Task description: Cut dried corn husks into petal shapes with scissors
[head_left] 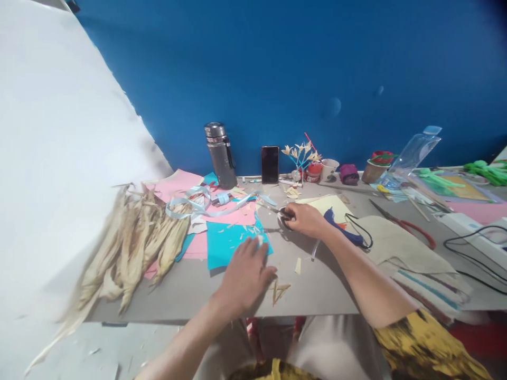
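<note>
My right hand [307, 219] is closed around the dark handles of a pair of scissors [273, 209], whose blades point left over the table. Fingers stretched out, my left hand [246, 272] hovers at or rests on the near edge of a bright blue sheet of paper [222, 248]; contact is hard to tell. Small pale scraps [241, 232] lie on that sheet. To the right of my left hand are a few thin dry strips [280, 290] and a cream-coloured scrap [298, 265] on the table.
Dried corn husks [132, 248] hang over the table's left end. A steel flask [222, 158], a phone [270, 164], husk flowers [303, 155] and a paper cup [329, 170] line the wall. Light blue ribbon [182, 211] lies left; pliers [407, 224], cloth [400, 248] and a power strip [471, 232] lie right.
</note>
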Tool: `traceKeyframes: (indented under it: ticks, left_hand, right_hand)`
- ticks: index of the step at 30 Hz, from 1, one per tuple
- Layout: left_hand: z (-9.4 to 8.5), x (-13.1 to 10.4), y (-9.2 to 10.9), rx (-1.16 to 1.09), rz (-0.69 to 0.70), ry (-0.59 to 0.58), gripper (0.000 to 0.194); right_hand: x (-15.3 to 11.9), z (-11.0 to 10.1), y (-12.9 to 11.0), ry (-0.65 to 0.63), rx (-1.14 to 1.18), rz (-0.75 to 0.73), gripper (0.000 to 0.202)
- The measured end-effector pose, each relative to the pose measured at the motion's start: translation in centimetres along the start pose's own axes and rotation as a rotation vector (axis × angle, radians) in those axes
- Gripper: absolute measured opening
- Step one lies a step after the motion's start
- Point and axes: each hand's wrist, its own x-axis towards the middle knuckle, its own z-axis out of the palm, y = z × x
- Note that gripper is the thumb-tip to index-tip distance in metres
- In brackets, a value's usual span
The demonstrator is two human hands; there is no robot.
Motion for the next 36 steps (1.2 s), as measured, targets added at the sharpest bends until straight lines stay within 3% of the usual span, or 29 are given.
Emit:
traceKeyframes:
  ticks: [3, 8, 13, 15, 18, 20, 22, 28, 34, 36]
  left_hand:
    - [-0.3, 1.4, 0.7, -0.057, 0.093, -0.024, 0.049]
    - [-0.4, 2.8, 0.6, -0.016, -0.006, 0.063, 0.045]
    - [-1.3, 2.4, 2.0, -0.106, 0.220, -0.016, 0.034]
    - [-1.9, 4.0, 2.1, -0.076, 0.203, -0.006, 0.035]
    - [-2.2, 8.3, 1.7, 0.038, 0.180, -0.051, 0.038]
    - [-1.8, 10.8, 1.5, 0.084, 0.122, -0.065, 0.040]
    - [-1.3, 11.8, 1.6, 0.116, 0.091, -0.058, 0.039]
    - [-1.0, 10.0, 2.8, 0.114, 0.228, -0.063, 0.023]
    - [-0.4, 13.6, 2.9, 0.099, 0.242, -0.016, 0.026]
    - [0.1, 13.7, 2.5, 0.101, 0.237, -0.023, 0.025]
  right_hand:
    - [0.2, -0.4, 0.5, 0.103, 0.111, 0.027, 0.011]
    - [0.3, -0.6, 0.9, 0.209, 0.360, -0.008, 0.013]
    - [0.6, -1.9, 1.7, 0.289, 0.696, 0.046, 0.026]
    - [0.7, -2.3, 2.0, 0.312, 0.782, 0.068, 0.029]
    - [0.8, -2.5, 2.2, 0.365, 0.906, 0.098, 0.034]
    - [0.9, -2.5, 2.2, 0.413, 0.926, 0.114, 0.035]
    - [0.9, -2.4, 2.2, 0.447, 0.917, 0.127, 0.034]
    - [1.1, -2.7, 2.4, 0.519, 1.022, 0.173, 0.032]
    - [1.1, -2.8, 2.5, 0.535, 1.022, 0.185, 0.034]
    - [1.1, -2.8, 2.5, 0.540, 1.020, 0.186, 0.033]
